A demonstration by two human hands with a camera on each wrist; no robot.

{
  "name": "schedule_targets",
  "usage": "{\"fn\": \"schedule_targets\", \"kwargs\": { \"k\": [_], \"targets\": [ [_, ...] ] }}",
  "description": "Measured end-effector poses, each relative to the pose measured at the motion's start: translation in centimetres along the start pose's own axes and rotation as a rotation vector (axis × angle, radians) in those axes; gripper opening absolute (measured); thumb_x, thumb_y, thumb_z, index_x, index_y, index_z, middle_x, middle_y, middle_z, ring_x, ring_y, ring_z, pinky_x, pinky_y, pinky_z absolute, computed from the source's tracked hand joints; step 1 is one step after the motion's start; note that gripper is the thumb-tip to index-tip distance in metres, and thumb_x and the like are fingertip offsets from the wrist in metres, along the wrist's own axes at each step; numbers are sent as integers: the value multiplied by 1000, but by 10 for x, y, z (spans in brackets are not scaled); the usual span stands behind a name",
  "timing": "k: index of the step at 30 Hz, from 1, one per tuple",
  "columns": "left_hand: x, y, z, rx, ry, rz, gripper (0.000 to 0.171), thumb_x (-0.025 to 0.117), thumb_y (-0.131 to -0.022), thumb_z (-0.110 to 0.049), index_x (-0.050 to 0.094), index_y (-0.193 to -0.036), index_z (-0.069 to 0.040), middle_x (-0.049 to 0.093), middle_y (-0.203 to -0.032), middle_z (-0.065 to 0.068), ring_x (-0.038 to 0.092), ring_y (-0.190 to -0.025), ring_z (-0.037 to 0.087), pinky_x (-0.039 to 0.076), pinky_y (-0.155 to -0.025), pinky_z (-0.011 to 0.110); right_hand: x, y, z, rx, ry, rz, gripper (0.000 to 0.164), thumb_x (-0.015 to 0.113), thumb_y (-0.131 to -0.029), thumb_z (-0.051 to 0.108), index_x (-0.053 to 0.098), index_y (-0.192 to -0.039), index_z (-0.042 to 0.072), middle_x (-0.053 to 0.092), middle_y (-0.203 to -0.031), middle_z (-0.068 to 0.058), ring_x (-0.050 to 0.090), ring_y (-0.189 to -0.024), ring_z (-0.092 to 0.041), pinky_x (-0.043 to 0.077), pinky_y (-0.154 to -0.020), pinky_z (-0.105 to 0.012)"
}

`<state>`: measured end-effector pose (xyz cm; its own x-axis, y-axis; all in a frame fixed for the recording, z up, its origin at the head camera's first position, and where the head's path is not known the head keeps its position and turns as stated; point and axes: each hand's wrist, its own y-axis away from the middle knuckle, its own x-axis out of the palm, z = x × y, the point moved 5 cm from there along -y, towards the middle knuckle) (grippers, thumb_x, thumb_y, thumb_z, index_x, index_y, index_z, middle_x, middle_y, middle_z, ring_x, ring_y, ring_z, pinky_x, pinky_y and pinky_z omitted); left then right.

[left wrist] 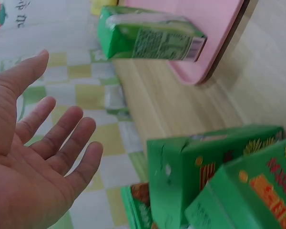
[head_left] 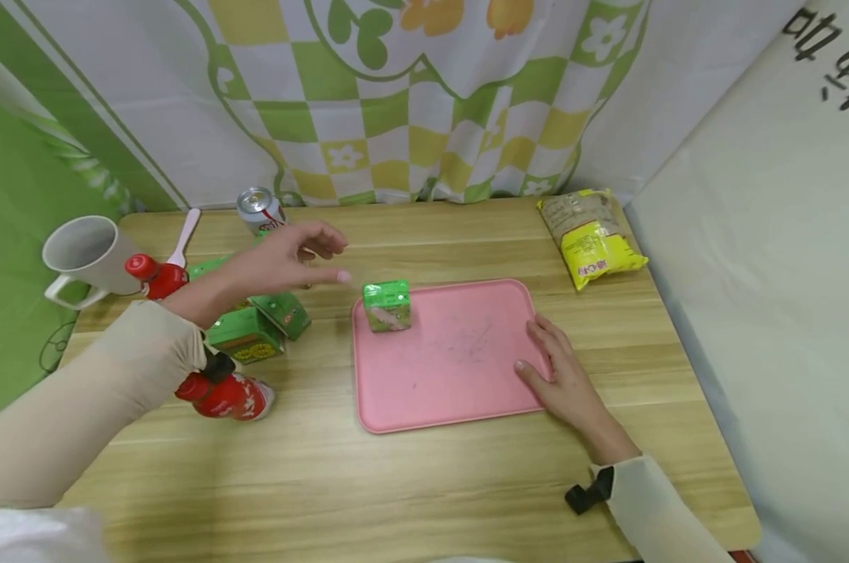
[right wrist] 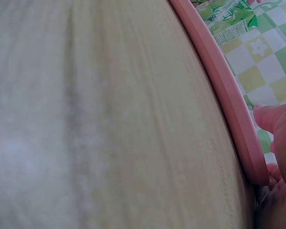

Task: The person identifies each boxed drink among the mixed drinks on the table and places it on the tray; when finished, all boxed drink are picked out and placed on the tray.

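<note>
- The wooden table (head_left: pixel 410 485) carries everything; the pink tray (head_left: pixel 453 367) lies near its middle, slightly toward 3 o'clock.
- The right hand (head_left: pixel 565 375) rests flat at the tray's 4 o'clock corner, fingers straight, touching the rim and gripping nothing (it looks like a steadying hand, though that is a judgement).
- The left hand (head_left: pixel 284 262) hovers above the table at about 10 o'clock from the tray, fingers spread and relaxed, palm empty; the left wrist view shows the same open palm (left wrist: pixel 33 157) with nothing in it.
- The small green carton (head_left: pixel 387 305) stands upright inside the tray, in its 10 o'clock corner, apart from both hands.
- Two more green cartons (head_left: pixel 259 324) lie tipped on the table at 9 o'clock from the tray, just below the left hand.
- Step in hand, as I judge it: one carton is set on the tray and the left hand is free between cartons.
- The next move would call for the left hand to drop to the nearer carton, close round its sides, and lift it clear of its neighbour (they touch, so a clean grip matters).
- Round about: a white mug (head_left: pixel 87 258), two red bottles (head_left: pixel 227 395), a can (head_left: pixel 260 207) and a yellow packet (head_left: pixel 593 238).
</note>
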<state>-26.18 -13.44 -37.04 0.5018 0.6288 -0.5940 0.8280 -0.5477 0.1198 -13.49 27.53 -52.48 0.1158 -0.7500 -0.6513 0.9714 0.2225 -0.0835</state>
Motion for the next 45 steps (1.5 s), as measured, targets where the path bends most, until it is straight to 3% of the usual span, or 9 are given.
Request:
{"fn": "schedule_targets", "kwargs": {
  "k": [8,23,29,37,45],
  "targets": [
    [-13,7,-1,-9,27,5,42,76,-94,-21,60,-129,-2,61,-123,12,58,-116,27,49,-100,42,-1,0,2,1,-3,-7,66,70,-98,20,39,-155,4,22,-165,-11,24,-147,-41,25,-111,-67],
    [-44,29,6,-74,-57,10,45,68,-100,-33,56,-138,-12,60,-130,6,54,-117,20,46,-95,43,0,0,2,12,3,1,67,69,-99,23,37,-156,6,21,-165,-8,23,-148,-39,24,-112,-66],
    [-58,36,17,-96,-99,-32,45,67,-99,-38,58,-136,-14,61,-129,6,54,-119,20,42,-97,46,0,-1,3,5,2,-4,67,69,-98,22,39,-155,5,22,-165,-10,24,-147,-40,25,-111,-66],
    [-73,34,42,-142,-64,-59,46,67,-100,-36,57,-137,-10,58,-134,9,49,-123,24,38,-96,47,0,-1,1,12,15,-6,67,69,-98,22,38,-155,6,21,-165,-11,23,-148,-40,24,-111,-67],
    [-79,31,68,-154,-16,-43,48,67,-100,-33,55,-139,-8,55,-136,12,47,-124,25,37,-99,47,1,-1,2,2,14,-15,66,70,-98,20,39,-154,4,22,-164,-12,24,-147,-39,24,-111,-67]
  ]
}}
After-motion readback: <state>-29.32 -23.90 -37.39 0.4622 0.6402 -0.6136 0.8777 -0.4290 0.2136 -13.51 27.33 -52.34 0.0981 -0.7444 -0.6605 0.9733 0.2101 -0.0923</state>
